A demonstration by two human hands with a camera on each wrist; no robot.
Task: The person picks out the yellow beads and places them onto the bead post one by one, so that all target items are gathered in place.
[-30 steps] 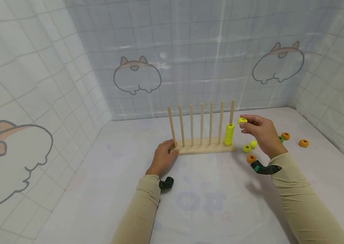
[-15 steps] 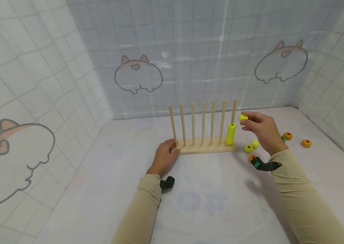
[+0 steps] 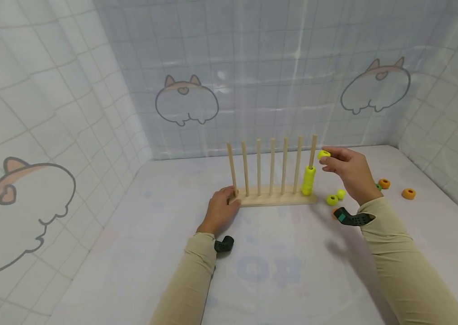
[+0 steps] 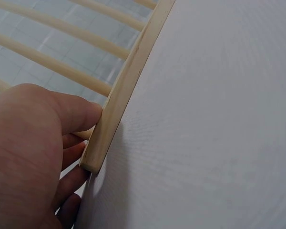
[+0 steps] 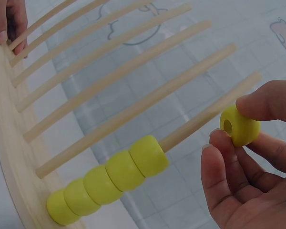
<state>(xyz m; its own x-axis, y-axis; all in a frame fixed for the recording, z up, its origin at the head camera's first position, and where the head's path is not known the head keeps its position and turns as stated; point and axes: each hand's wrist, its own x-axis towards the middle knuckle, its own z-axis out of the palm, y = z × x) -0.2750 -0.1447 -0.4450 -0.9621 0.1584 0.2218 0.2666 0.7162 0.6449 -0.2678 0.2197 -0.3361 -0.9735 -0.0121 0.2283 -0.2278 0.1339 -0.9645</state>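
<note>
A wooden peg rack (image 3: 271, 200) with several upright pegs stands on the table. On its rightmost peg (image 3: 313, 151) sits a stack of yellow beads (image 5: 102, 183). My left hand (image 3: 218, 210) holds the left end of the base, thumb along the front edge (image 4: 115, 102) and fingers behind it. Between thumb and fingers my right hand (image 3: 351, 174) pinches another yellow bead (image 5: 240, 126), its hole showing. That bead is just right of the rightmost peg, above the stack and apart from it.
Loose on the table to the right lie two yellow beads (image 3: 332, 200), two orange beads (image 3: 408, 193) and a green bead (image 3: 378, 187). Another orange bead (image 3: 334, 213) is partly hidden by the right wrist's black strap (image 3: 352, 218). A tiled-pattern cloth wall (image 3: 261, 67) rises behind.
My right hand has raised the pinched yellow bead slightly beside the rightmost peg. The left hand keeps its hold on the base. The whole head view has shifted a little.
</note>
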